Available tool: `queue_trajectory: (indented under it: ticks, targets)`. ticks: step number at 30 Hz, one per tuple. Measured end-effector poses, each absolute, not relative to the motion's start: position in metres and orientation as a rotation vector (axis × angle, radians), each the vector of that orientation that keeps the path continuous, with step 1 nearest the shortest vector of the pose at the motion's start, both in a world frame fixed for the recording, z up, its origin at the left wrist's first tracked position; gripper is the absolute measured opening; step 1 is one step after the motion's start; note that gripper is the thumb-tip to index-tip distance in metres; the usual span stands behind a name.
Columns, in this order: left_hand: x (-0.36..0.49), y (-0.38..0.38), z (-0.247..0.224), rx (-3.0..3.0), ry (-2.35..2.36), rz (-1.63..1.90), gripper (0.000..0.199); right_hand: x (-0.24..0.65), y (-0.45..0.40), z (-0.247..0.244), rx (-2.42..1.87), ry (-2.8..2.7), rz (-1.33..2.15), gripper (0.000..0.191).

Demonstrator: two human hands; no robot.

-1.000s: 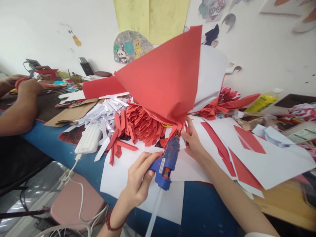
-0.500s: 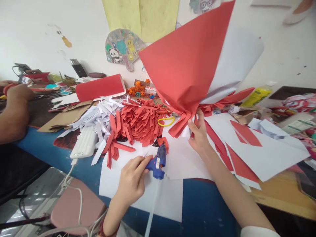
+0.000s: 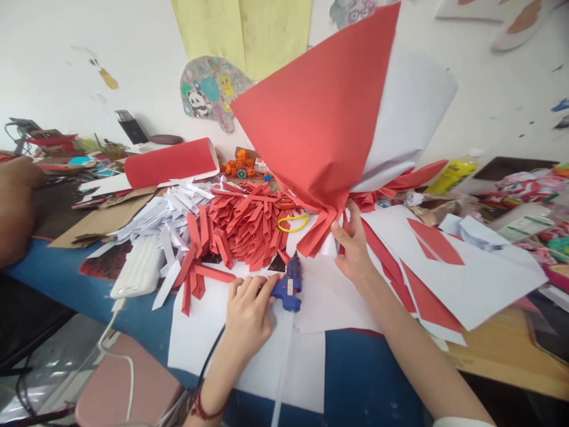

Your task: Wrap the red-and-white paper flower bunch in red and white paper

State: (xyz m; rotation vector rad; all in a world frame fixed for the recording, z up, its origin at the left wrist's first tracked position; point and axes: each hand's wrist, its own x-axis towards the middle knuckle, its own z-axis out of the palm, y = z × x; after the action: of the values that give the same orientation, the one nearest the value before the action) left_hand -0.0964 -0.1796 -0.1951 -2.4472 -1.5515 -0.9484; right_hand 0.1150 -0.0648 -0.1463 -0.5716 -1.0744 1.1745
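Note:
My right hand point(image 3: 355, 246) pinches the gathered bottom of a large cone of red and white paper point(image 3: 324, 118), which stands tilted above the table with its wide mouth toward the wall. My left hand point(image 3: 246, 314) lies low on a white sheet point(image 3: 204, 338). Its fingers are on the handle of a blue glue gun point(image 3: 290, 286). The gun lies on the paper with its nozzle pointing at the cone's base, a short gap apart.
A heap of folded red strips point(image 3: 249, 225) and white strips point(image 3: 164, 210) lies behind the gun, with a yellow rubber band point(image 3: 293, 222). A white power block point(image 3: 137, 270) sits left. Another person's arm point(image 3: 15, 201) rests far left. White sheets with red cutouts point(image 3: 444, 267) lie on the right.
My left hand has brought the glue gun down from the cone's base and laid it on the paper. My right hand has lifted the cone slightly and keeps its grip.

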Motion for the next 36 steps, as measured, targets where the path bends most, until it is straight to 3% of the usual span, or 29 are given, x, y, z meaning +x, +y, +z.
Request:
queue_trajectory:
  ticks: [13,19,36]
  targets:
    - [-0.092,-0.176,-0.194,-2.465,-1.456,-1.222,0.049,0.121,-0.068,-0.137,-0.614,-1.073,1.066,0.076]
    - [-0.086,-0.176,-0.196,-2.464,-1.622,-0.921,0.036,0.125,-0.067,-0.133,-0.647,-1.081,0.997,0.072]
    - [-0.093,-0.192,-0.186,-2.316,-1.653,-0.691,0.042,0.12,-0.066,-0.143,-0.591,-1.072,1.121,0.075]
